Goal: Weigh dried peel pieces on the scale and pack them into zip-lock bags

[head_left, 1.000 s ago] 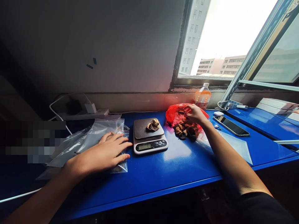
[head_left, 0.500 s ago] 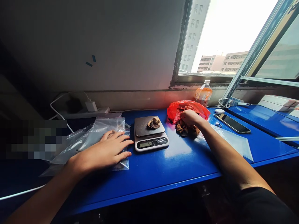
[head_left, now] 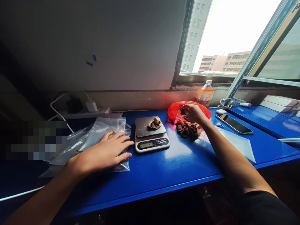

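My left hand lies with fingers spread on clear zip bags, one with something brown inside, partly under the hand. Beside its fingertips stands a digital kitchen scale, its display lit. Brown curled dried peel rests on the scale's plate. My right hand is over the mouth of a red plastic bag, fingers curled in among dark dried pieces; what they pinch is hidden. More dried peel is heaped on the blue table just in front of the bag.
An orange drink bottle stands behind the red bag. To the right lie a phone, a white earbud case and a clear bag by the table edge. A charger sits in a power strip at the back left.
My right hand has lifted slightly and shifted right within the red bag's mouth, showing more of the peel heap below. The left hand and the scale stay as they were.
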A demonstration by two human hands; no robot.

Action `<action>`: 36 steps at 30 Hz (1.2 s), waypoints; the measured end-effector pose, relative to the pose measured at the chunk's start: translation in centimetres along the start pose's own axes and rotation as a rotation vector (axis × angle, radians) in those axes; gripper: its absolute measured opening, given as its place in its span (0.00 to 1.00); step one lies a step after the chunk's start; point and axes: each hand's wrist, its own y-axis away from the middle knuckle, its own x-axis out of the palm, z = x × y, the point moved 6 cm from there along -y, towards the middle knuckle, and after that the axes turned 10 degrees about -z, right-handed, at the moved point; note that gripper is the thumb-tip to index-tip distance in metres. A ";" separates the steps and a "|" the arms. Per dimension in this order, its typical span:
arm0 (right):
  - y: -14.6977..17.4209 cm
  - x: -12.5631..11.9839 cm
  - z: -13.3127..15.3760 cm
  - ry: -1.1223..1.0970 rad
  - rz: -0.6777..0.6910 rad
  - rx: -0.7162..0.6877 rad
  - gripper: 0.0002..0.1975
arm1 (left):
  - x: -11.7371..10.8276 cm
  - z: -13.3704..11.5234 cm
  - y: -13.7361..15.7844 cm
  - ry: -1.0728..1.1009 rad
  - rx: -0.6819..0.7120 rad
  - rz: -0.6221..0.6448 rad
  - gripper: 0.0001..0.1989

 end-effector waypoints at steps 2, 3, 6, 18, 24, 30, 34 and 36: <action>-0.1 -0.5 -0.4 -0.026 -0.068 0.036 0.18 | -0.1 -0.1 0.0 -0.002 0.004 -0.006 0.24; -0.2 -0.7 -0.7 -0.027 -0.088 0.055 0.18 | -0.2 -0.1 0.0 -0.003 0.006 -0.012 0.24; -0.1 -0.6 -1.5 0.015 -0.062 0.094 0.17 | -0.1 0.0 -0.1 -0.001 0.003 -0.021 0.24; 1.4 0.8 1.3 0.075 0.341 -0.102 0.07 | 0.1 0.2 -0.1 -0.006 0.005 -0.016 0.25; 2.4 2.0 2.1 0.102 0.456 -0.079 0.09 | 0.2 0.4 -0.1 -0.003 -0.008 0.000 0.25; 2.3 2.3 0.9 0.128 0.449 0.113 0.17 | 0.1 0.1 -0.2 -0.021 -0.013 0.027 0.25; 2.3 2.3 0.6 0.111 0.419 0.166 0.17 | 0.0 0.0 -0.1 -0.018 -0.016 0.029 0.25; 2.2 2.2 0.2 0.092 0.397 0.179 0.17 | 0.1 0.0 -0.1 -0.017 -0.009 0.027 0.25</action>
